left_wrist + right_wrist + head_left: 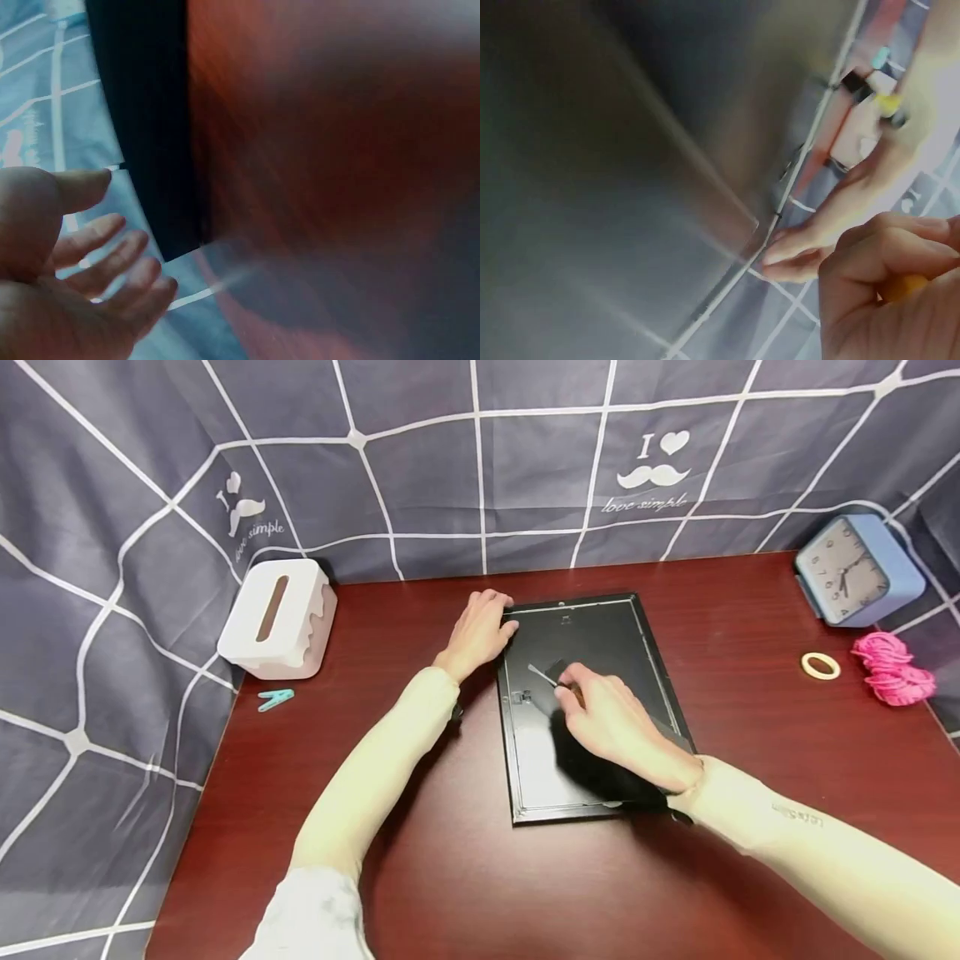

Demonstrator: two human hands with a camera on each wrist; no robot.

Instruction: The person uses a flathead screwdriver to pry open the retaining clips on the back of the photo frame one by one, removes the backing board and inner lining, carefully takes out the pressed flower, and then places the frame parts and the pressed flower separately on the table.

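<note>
A black picture frame [600, 639] lies back side up on the table, with small metal hangers on its backing. At its far left corner is my left hand [480, 628], thumb at the frame's edge and fingers loosely bent; in the left wrist view this hand [82, 262] is beside the frame's dark side [150, 135]. My right hand [611, 714] grips a flat-blade screwdriver [542, 675] above the backing, blade pointing to the far left. In the right wrist view, its yellow-orange handle [901, 287] shows between the curled fingers. Most of the handle is hidden.
A white tissue box [258, 618] stands at the left, with a teal clip [275, 699] in front of it. On the right are a blue clock [862, 572], a cream ring [810, 667] and pink yarn [896, 670]. Grey checked cloth [540, 468] hangs behind the table.
</note>
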